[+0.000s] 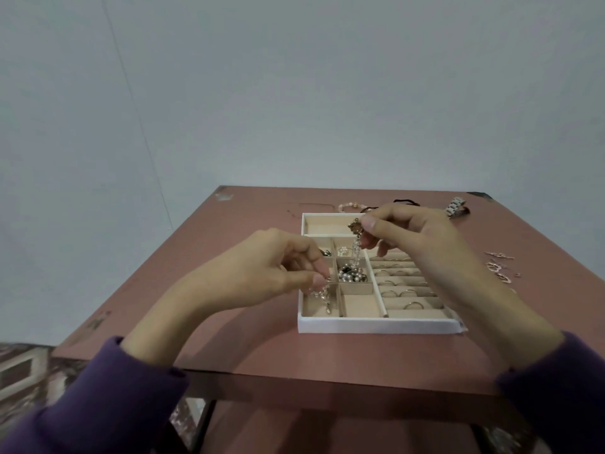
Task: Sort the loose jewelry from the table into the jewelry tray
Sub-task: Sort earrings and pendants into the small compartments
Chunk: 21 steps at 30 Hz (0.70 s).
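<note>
Hands both work above the tray [376, 326]. Your left hand [268, 267] pinches a bead strand [325, 294] whose tail dangles into the near-left compartment. Your right hand [415, 237] pinches a bead chain [355, 249] at its brown end; the chain hangs toward the pearls [352, 275]. Whether strand and chain join cannot be told. Rings [413, 304] sit in the right slots. Loose pieces [499, 267] and a watch [455, 206] lie on the table [248, 342].

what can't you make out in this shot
Head view:
- Ring rolls of the tray: right part hidden by the right hand.
- Dark piece in a left compartment: mostly behind the left hand.
- Beaded chain between the hands: middle lost among the pearls.
- Loose pieces on the table: too small to identify.
</note>
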Tool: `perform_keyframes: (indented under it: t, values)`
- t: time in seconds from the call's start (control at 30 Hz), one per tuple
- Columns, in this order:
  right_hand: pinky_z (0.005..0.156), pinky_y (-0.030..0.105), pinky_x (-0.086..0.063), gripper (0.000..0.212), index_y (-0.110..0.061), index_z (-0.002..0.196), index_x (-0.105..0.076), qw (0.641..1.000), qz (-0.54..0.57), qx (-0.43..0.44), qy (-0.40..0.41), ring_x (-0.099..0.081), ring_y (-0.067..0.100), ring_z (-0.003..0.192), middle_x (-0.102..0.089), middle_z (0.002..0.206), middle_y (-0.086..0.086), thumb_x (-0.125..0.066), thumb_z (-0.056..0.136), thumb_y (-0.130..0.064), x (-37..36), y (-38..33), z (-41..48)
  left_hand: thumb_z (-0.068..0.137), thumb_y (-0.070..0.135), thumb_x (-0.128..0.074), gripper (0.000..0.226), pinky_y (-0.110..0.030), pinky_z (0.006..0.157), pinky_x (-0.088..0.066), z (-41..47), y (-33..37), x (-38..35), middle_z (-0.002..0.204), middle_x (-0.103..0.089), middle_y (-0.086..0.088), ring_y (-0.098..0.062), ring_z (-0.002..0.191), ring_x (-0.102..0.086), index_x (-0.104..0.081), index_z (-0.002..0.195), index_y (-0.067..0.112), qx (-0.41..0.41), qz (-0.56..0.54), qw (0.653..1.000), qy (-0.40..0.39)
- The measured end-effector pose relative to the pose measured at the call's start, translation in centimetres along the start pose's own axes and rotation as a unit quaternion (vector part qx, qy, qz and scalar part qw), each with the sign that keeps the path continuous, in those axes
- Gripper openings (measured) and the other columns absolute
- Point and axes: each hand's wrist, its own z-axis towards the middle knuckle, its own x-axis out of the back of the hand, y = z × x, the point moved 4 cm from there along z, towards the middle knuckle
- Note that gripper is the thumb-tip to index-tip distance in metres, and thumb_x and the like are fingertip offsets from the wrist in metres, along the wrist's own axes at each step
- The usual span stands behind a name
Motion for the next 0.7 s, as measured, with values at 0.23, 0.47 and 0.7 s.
perform_keyframes:
  t: [0.23, 0.47, 0.7]
  values:
    - [0.060, 0.015, -0.046, 0.013, -0.004, 0.080, -0.069, 0.999, -0.020, 0.020, -0.024, -0.058, 0.001, 0.062, -0.067, 0.066, -0.001, -0.060, 0.086, -0.012, -0.7, -0.5, -0.1, 0.083, 0.024, -0.067, 0.004, -0.004, 0.060, -0.039, -0.1, 0.1, 0.0, 0.074, -0.067, 0.013, 0.008, 0.062, -0.055, -0.071, 0.085, 0.024, 0.009, 0.071, 0.997, -0.009]
    - [0.060, 0.014, -0.046, 0.013, -0.009, 0.078, -0.069, 0.999, -0.018, 0.030, -0.041, -0.059, 0.001, 0.063, -0.068, 0.067, -0.002, -0.060, 0.087, -0.012, -1.0, -0.5, -0.1, 0.080, 0.027, -0.069, 0.004, -0.010, 0.063, -0.037, 0.7, -0.7, -0.7, 0.097, -0.061, 0.008, 0.005, 0.074, -0.050, -0.073, 0.082, 0.029, 0.015, 0.135, 0.991, -0.013]
    - [0.062, 0.011, -0.045, 0.011, -0.008, 0.078, -0.069, 0.995, -0.046, 0.038, -0.076, -0.061, 0.002, 0.064, -0.069, 0.070, 0.003, -0.062, 0.086, -0.008, -1.8, -0.3, -0.2, 0.078, 0.032, -0.070, 0.007, -0.012, 0.058, -0.037, 1.1, -2.1, -0.5, 0.070, -0.061, 0.011, -0.002, 0.062, -0.051, -0.072, 0.078, 0.026, 0.050, 0.032, 0.994, 0.091]
